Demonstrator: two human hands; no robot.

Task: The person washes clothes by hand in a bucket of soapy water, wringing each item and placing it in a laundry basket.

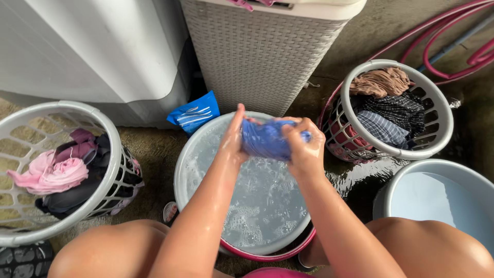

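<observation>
Rough concrete floor (154, 149) lies under a round grey basin (181, 175) of soapy, foaming water. Above the basin, the left hand (232, 138) and right hand (304, 149), both wet, have their fingers (296, 126) clamped on a bunched blue cloth (265, 140). Left of the basin sits a slotted plastic basket (110, 139) of pink and dark clothes; right, another basket (442, 118); behind, a woven-pattern hamper (257, 56).

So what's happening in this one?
A person is hand-washing laundry. Both hands, the left hand and the right hand, grip a bunched blue garment over a round basin of soapy water. A laundry basket with pink and dark clothes stands on the left, another basket with brown and checked clothes on the right. A second basin of clear water sits at lower right.
</observation>
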